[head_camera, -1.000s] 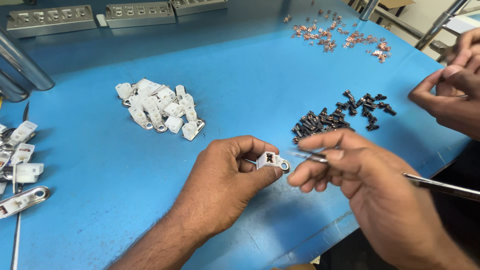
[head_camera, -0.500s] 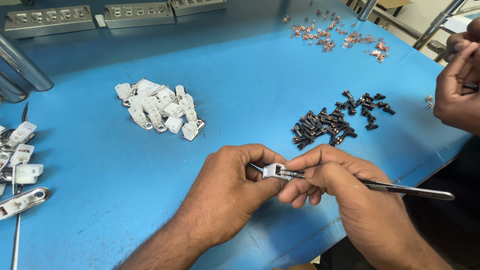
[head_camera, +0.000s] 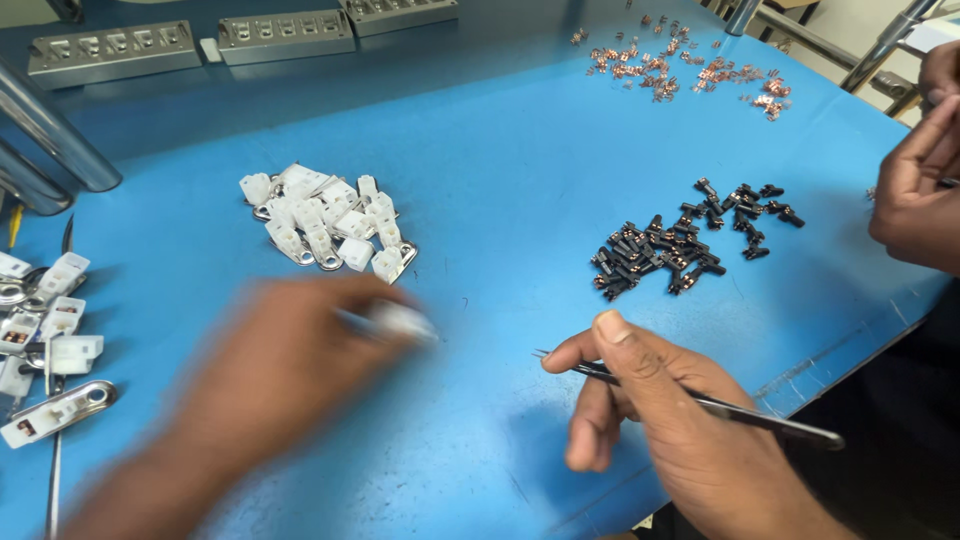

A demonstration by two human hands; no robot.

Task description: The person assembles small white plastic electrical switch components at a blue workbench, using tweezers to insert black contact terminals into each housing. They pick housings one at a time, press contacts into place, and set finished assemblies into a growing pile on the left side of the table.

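Note:
My left hand (head_camera: pixel 275 375) is blurred with motion over the blue table (head_camera: pixel 500 160), left of centre, and carries a small white plastic part with a metal tab (head_camera: pixel 400 322) at its fingertips. My right hand (head_camera: pixel 660 420) rests near the front edge and pinches thin metal tweezers (head_camera: pixel 700 402), tips pointing left with nothing seen in them. A pile of white plastic parts (head_camera: pixel 325 222) lies just beyond my left hand. A heap of small black pieces (head_camera: pixel 680 245) lies beyond my right hand.
Copper-coloured bits (head_camera: pixel 680 70) are scattered at the far right. Grey metal fixtures (head_camera: pixel 110 52) line the far edge. More white parts with metal tabs (head_camera: pixel 45 330) sit at the left edge. Another person's hands (head_camera: pixel 915 190) work at the right.
My hands have parted: the left hand swung leftwards with the white part, and the tweezers came away from it. The other person's hands shifted farther right.

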